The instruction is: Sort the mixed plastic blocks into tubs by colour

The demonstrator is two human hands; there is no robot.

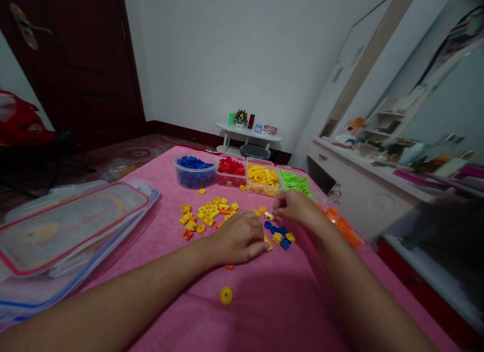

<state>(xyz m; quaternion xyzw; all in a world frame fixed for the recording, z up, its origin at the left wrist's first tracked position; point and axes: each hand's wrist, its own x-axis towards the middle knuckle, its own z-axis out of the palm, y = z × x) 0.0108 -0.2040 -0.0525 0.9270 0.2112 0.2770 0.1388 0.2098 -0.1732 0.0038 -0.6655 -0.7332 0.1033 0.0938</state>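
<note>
My left hand is low over the pink cloth, palm down. Its fingers and thumb close at a long yellow building block, partly hidden by the fingertips. To the right, my right hand is raised a little, with fingers pinched together; whatever they hold is hidden. A pale yellow block lies just left of its fingertips. Between and in front of the hands is a small group of blue blocks and yellow blocks. Left of my left hand, yellow wheel-shaped pieces and an orange block lie scattered.
Along the far edge stand tubs of blue, red, yellow and green pieces. Orange pieces fill another container at right. Stacked lids lie at left. A yellow wheel is near me.
</note>
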